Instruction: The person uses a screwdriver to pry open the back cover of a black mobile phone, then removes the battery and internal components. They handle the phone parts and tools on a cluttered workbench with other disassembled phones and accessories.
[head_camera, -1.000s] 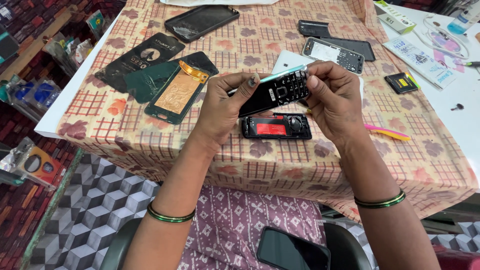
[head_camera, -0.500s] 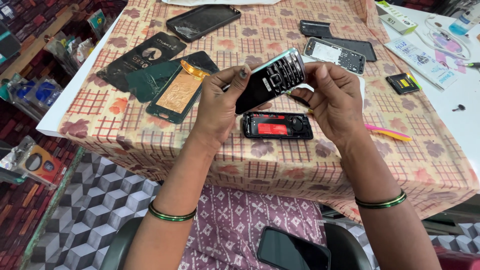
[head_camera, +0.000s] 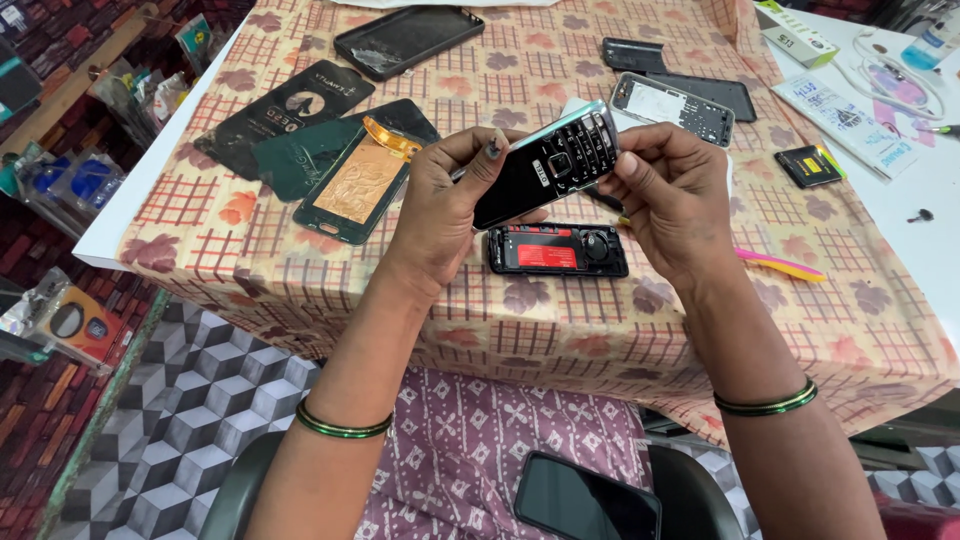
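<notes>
Bottom centre: dark smartphone (head_camera: 588, 497) on the lap. Mid-frame: left hand (head_camera: 447, 205) and right hand (head_camera: 672, 195) both closed on a black keypad phone (head_camera: 547, 164), tilted, held above the table between them. Just below it, opened phone body (head_camera: 557, 249) with red inside on the checked cloth (head_camera: 300, 260). Right: pink tool (head_camera: 782, 264). Upper left: copper-backed panel (head_camera: 358, 182), dark covers (head_camera: 290, 105). Top: cracked screen (head_camera: 408, 38).
</notes>
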